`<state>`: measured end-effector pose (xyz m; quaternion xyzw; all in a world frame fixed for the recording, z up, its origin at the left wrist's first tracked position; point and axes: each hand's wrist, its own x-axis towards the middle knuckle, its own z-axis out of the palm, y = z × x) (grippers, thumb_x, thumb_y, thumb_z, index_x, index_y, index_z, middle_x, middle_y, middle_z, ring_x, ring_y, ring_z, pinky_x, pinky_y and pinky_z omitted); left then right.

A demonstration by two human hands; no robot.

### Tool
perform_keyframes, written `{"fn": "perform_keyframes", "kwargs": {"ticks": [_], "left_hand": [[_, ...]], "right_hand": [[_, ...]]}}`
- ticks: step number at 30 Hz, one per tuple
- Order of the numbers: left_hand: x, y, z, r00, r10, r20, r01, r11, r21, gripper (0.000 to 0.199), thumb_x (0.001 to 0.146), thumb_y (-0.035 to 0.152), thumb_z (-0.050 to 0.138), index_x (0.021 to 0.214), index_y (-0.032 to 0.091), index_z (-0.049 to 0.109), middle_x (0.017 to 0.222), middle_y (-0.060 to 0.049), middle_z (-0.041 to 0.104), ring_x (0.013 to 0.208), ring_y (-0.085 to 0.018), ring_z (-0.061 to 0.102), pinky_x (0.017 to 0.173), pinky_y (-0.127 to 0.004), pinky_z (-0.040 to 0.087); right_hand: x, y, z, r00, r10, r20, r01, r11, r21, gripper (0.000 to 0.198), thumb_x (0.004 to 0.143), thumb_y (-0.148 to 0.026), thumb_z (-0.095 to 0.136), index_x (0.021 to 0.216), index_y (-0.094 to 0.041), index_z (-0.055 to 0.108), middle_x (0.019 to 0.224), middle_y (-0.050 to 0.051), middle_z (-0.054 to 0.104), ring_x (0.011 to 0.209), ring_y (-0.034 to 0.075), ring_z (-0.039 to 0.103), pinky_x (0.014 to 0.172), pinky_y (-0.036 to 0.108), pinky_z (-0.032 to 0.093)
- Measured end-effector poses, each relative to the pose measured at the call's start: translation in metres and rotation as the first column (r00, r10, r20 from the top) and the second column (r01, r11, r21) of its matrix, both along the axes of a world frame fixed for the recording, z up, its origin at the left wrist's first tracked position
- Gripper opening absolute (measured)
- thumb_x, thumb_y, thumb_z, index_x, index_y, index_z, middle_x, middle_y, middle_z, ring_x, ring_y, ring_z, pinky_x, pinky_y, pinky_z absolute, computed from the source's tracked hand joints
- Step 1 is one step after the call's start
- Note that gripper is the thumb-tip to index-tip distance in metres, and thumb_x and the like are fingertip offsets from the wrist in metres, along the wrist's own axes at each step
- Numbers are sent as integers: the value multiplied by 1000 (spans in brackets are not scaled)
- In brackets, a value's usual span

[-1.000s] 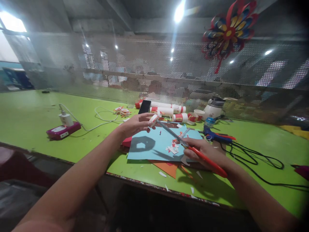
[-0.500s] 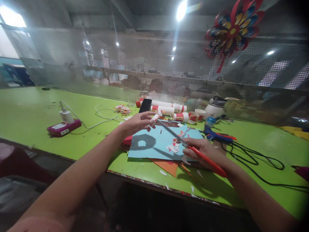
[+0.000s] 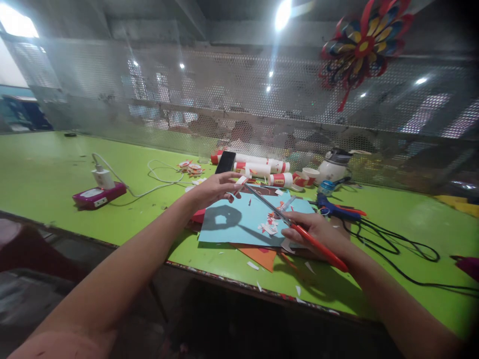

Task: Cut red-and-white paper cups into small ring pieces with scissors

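Note:
Between its fingertips my left hand (image 3: 220, 187) pinches a small white and red paper piece (image 3: 242, 181). My right hand (image 3: 314, 230) grips the red-handled scissors (image 3: 318, 247), whose blades point up and left, their tips at the paper piece. Whether the blades are apart is too small to tell. Below both hands lies a light blue sheet (image 3: 224, 232) with white and red paper scraps (image 3: 270, 225) on it. An orange paper piece (image 3: 260, 257) sticks out from under the sheet's near edge.
Behind the sheet stand paper cups (image 3: 280, 180), a phone (image 3: 225, 162) and a white bottle (image 3: 333, 167). A blue glue gun (image 3: 339, 209) with a black cord lies at the right. At the left is a purple power strip (image 3: 99, 196) with a charger (image 3: 102, 177).
Very little differs. The view has shifted slightly, and the scissor tips remain at the paper piece in my left hand.

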<state>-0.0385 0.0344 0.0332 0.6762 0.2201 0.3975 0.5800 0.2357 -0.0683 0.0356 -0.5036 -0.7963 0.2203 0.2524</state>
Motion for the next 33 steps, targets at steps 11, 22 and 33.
{"fn": "perform_keyframes", "kwargs": {"ticks": [11, 22, 33], "left_hand": [[2, -2, 0, 1000, 17, -6, -17, 1000, 2, 39, 74, 26, 72, 110, 16, 62, 98, -11, 64, 75, -16, 61, 60, -28, 40], [2, -2, 1, 1000, -9, 14, 9, 1000, -9, 38, 75, 23, 71, 111, 17, 62, 99, -11, 64, 77, -17, 62, 61, -28, 42], [2, -2, -1, 999, -16, 34, 17, 1000, -18, 36, 76, 25, 70, 109, 17, 59, 92, -9, 65, 76, -18, 63, 62, -29, 42]], "right_hand": [[0, 0, 1, 999, 15, 40, -17, 999, 39, 43, 76, -53, 59, 94, -15, 71, 62, -1, 50, 58, 15, 44, 55, 27, 37], [-3, -3, 4, 999, 45, 27, -45, 999, 14, 40, 81, -48, 56, 96, -13, 69, 61, -1, 46, 56, 13, 39, 51, 26, 35], [-3, -4, 4, 999, 27, 42, -26, 999, -23, 44, 83, -52, 54, 102, -15, 69, 60, -2, 47, 55, 13, 42, 52, 25, 37]]}}
